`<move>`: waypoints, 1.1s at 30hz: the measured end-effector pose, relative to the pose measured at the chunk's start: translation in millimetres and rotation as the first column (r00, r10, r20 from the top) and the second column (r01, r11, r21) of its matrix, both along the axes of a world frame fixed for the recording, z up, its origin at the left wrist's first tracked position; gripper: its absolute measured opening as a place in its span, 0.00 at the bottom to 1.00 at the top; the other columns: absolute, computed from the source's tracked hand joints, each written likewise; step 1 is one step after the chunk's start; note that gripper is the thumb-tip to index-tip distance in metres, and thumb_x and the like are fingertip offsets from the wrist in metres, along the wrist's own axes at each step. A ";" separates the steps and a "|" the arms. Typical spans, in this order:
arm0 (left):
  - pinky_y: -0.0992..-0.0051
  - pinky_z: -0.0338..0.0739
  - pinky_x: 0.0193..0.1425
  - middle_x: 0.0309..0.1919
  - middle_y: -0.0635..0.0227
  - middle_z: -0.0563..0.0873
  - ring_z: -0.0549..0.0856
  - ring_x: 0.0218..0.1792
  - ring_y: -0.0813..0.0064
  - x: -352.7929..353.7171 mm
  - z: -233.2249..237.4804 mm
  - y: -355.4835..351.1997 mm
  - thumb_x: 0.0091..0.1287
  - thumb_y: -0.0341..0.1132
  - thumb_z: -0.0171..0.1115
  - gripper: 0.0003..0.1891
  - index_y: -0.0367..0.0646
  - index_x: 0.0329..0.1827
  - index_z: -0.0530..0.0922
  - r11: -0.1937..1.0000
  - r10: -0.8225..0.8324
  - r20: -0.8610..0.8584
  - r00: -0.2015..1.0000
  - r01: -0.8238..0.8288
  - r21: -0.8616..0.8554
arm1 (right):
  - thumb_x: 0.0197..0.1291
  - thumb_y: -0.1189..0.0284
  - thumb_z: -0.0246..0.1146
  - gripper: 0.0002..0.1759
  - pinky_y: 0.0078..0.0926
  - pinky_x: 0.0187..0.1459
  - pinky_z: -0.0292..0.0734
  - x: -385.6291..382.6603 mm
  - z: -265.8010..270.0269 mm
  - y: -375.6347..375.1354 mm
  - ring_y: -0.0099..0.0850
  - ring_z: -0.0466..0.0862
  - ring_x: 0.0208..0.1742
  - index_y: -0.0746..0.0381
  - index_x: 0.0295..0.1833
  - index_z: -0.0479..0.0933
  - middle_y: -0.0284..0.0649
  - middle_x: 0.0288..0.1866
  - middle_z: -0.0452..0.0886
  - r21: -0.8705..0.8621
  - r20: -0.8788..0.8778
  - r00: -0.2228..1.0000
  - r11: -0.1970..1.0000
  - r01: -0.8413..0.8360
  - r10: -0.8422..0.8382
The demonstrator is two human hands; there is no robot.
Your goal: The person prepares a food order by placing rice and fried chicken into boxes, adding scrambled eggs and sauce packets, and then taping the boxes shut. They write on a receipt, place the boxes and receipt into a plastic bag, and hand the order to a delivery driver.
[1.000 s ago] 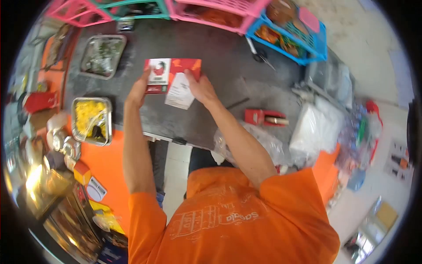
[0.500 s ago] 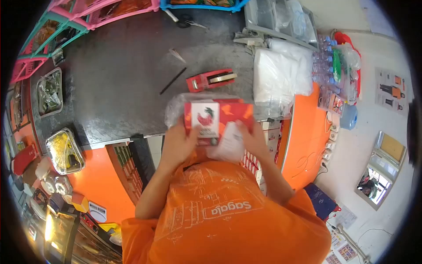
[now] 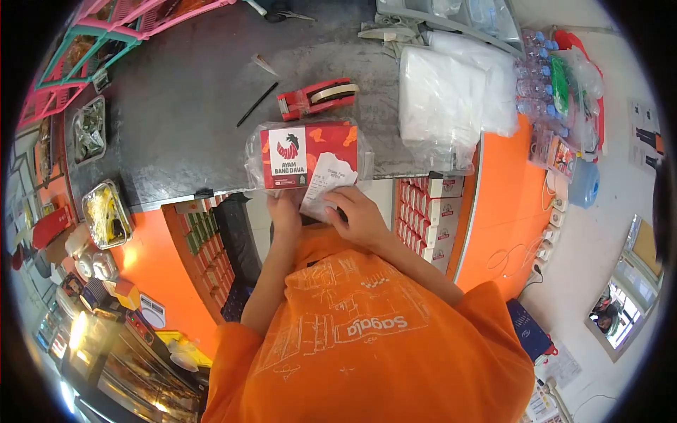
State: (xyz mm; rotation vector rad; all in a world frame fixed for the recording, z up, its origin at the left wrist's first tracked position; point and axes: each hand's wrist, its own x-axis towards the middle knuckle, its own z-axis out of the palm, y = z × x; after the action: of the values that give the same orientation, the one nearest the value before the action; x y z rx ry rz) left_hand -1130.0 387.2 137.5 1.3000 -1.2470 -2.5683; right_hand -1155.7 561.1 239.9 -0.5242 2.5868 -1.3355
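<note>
A red and white food box [image 3: 284, 156] printed "Ayam Bang Dava" rests at the counter's front edge. Clear plastic bag [image 3: 364, 156] shows around its sides. My left hand [image 3: 285, 213] is at the box's near edge, fingers closed on the plastic there and partly hidden. Over the box's lower right part lies a white printed receipt [image 3: 328, 180]. Fingers of my right hand [image 3: 357, 217] are bent over the receipt's lower end, gripping it. Just behind the box stands a red tape dispenser [image 3: 302, 102] with a roll of tape.
A black pen [image 3: 257, 104] lies on the dark counter [image 3: 176, 106]. Stacked white plastic bags [image 3: 441, 99] are at the right. Trays with clear covers [image 3: 107, 215] sit along the left edge. Scissors [image 3: 289, 14] lie at the back, near pink and green baskets [image 3: 106, 32].
The box has moved away from my body and down onto the counter edge. My left hand has slid from its side to its near edge; my right hand has shifted to the receipt's lower end.
</note>
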 end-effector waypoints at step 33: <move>0.69 0.78 0.40 0.34 0.65 0.84 0.82 0.31 0.68 -63.2 47.3 -71.9 0.68 0.47 0.58 0.23 0.34 0.54 0.79 0.895 -0.151 0.338 0.929 0.273 -0.352 | 0.65 0.66 0.59 0.13 0.32 0.35 0.74 6.6 -22.6 17.2 0.31 0.81 0.32 0.67 0.36 0.79 0.43 0.29 0.83 0.068 0.118 0.753 0.762 0.644 -0.647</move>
State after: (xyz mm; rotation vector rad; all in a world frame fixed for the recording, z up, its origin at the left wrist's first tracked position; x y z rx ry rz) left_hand -1193.2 315.3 184.8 1.5714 -1.9429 -2.1140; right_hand -1149.1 578.2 217.4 0.5250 2.7645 -1.4357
